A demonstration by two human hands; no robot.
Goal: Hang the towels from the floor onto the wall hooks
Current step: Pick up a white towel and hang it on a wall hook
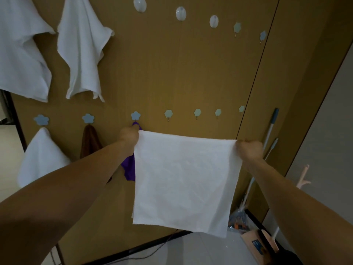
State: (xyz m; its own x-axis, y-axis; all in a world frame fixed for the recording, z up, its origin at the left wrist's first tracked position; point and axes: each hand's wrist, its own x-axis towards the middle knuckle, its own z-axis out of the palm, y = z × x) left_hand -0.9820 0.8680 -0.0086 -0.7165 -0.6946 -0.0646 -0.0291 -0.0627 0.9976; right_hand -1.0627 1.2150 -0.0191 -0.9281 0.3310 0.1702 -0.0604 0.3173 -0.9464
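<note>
Two bare forearms are reaching forward from the lower corners, and between them the person is holding a square white towel (183, 180) stretched flat. The left hand (129, 136) is pinching its upper left corner and the right hand (249, 150) its upper right corner, fingers curled tight round the cloth. Down by the right arm, a cardboard box (252, 243) is lying on the pale floor (200, 247), and long-handled cleaning tools (269, 134) are leaning in the corner. The held cloth is hanging clear of the floor in front of the wooden wall panel (172, 73) and is hiding most of a purple towel (129, 167), which is hanging from a blue flower hook (135, 115) just above the left hand. Further left, a brown towel (89, 142) and a small white towel (42, 159) are hanging on similar hooks. To the right, green hexagon hooks (168, 113) are standing bare. Higher up, two large white towels (82, 54) are hanging beside clear oval hooks (180, 13).
</note>
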